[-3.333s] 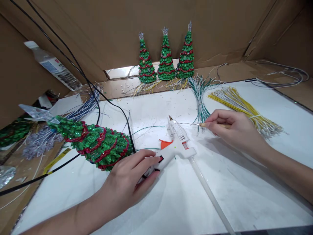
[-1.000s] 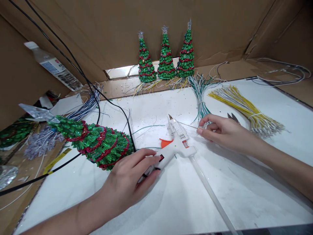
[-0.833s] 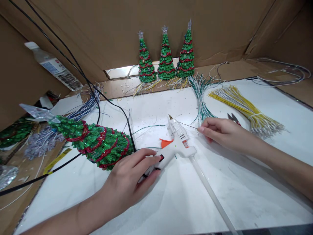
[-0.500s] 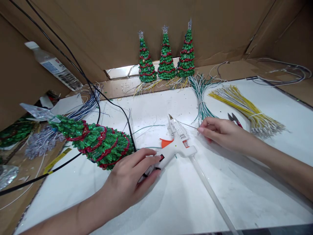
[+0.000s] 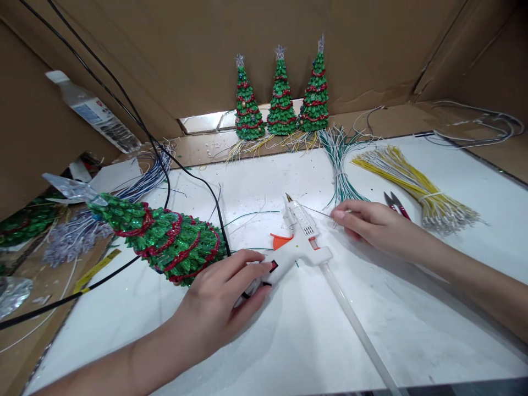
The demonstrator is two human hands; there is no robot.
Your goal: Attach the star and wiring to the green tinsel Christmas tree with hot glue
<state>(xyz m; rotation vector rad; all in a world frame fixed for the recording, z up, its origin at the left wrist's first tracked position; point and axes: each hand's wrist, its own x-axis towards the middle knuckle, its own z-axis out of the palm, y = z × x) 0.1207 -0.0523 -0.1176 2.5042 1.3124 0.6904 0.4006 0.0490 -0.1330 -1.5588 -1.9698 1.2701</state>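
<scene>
My left hand [image 5: 231, 291] is closed around the handle of a white hot glue gun [image 5: 303, 250], which lies on the white board with its brass tip pointing away from me. A long clear glue stick [image 5: 355, 322] runs out of its rear end. The fingertips of my right hand [image 5: 363, 220] pinch a thin metal wire [image 5: 317, 210] that reaches to the gun's front. Beside my left hand a glittery green Christmas tree [image 5: 177, 242] with red garlands lies on its side, its clear star toward the left. The gun's orange trigger [image 5: 282, 241] shows between gun and tree.
Three similar upright trees [image 5: 282, 104] stand at the back. Green-white wires [image 5: 340, 170], a yellow-white wire bundle [image 5: 416, 187] and red-handled snips [image 5: 396, 204] lie to the right. At left are blue-white wires [image 5: 144, 179], black cables [image 5: 198, 177] and a water bottle [image 5: 94, 113].
My right hand has shifted very slightly left along the wire. The left hand and the glue gun stay in place; the camera view has moved a little.
</scene>
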